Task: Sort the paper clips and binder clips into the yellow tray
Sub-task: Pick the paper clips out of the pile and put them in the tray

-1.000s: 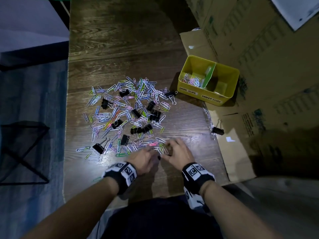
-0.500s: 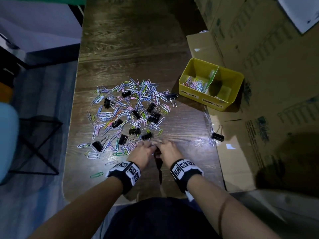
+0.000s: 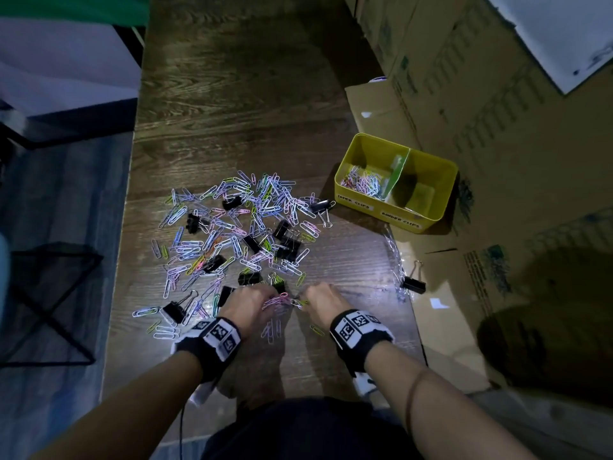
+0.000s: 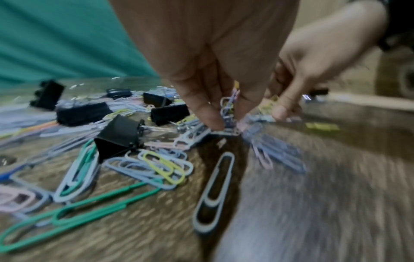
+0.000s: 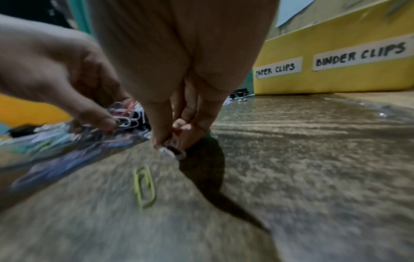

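A heap of coloured paper clips [image 3: 232, 224] mixed with black binder clips [image 3: 285, 244] lies on the wooden table. The yellow tray [image 3: 428, 220] stands at the right, labelled PAPER CLIPS and BINDER CLIPS [image 5: 360, 55]; several paper clips lie in its left compartment [image 3: 363, 184]. My left hand [image 3: 255, 302] pinches a bunch of paper clips [image 4: 228, 106] at the heap's near edge. My right hand [image 3: 315, 298], close beside it, pinches a few paper clips [image 5: 172, 150] against the table. A yellow-green clip [image 5: 144, 186] lies loose in front of it.
Cardboard boxes [image 3: 497, 94] rise behind and to the right of the tray, and flat cardboard [image 3: 447, 327] covers the table's right side with one binder clip [image 3: 413, 283] on it. The table's left edge [image 3: 119, 260] drops to a blue floor with a black wire stand [image 3: 43, 303].
Both hands have drawn close together at the near edge of the heap and gathered paper clips into their fingertips. The view has shifted slightly; the tray has not moved.
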Available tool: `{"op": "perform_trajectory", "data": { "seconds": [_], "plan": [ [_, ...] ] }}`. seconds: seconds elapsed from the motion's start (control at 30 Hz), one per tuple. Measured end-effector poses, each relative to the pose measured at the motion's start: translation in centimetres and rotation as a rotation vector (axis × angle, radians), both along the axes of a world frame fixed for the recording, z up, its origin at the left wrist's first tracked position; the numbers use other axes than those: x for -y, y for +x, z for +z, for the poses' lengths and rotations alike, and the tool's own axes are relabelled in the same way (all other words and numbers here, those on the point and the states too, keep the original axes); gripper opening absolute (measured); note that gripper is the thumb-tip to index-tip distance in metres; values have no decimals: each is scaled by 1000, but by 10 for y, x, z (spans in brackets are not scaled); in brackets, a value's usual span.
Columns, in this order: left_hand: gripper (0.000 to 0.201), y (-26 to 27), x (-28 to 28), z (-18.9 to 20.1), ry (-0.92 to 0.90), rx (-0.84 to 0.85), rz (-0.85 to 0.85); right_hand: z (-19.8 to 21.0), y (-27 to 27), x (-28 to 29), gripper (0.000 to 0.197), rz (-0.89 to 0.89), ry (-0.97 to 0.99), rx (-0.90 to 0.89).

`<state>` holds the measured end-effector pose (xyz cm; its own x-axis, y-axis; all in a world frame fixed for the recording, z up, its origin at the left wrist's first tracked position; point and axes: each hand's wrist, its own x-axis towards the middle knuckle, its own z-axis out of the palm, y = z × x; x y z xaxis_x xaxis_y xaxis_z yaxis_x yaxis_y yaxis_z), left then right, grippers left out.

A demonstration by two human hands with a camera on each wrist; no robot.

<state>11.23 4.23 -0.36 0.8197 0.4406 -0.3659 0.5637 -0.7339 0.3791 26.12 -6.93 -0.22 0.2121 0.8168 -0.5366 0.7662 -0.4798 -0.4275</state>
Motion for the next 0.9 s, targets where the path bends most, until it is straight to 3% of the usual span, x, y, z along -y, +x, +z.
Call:
{"op": "perform_trajectory", "data": {
  "seconds": [0.1,0.2,0.33,0.47,0.67,0.8,0.9],
  "plan": [
    [16,8,-17,14,-337,49,233,-1,14,-5,14,-162,-39,-182],
    [13,27,-38,42,-742,128,379,-1,32,3,9,-363,72,-458],
    [8,87,-63,90,-888,289,374,23,54,8,7,-646,293,-781],
    [9,170,-82,106,-925,473,357,57,81,0,6,-835,537,-901],
    [23,255,-77,80,-765,500,455,112,123,-21,9,-856,787,-756],
    [8,270,-79,55,-587,373,346,115,164,-42,8,-892,788,-513],
    [24,264,-79,56,-498,311,248,100,191,-60,19,-880,664,-260]
  ]
}}
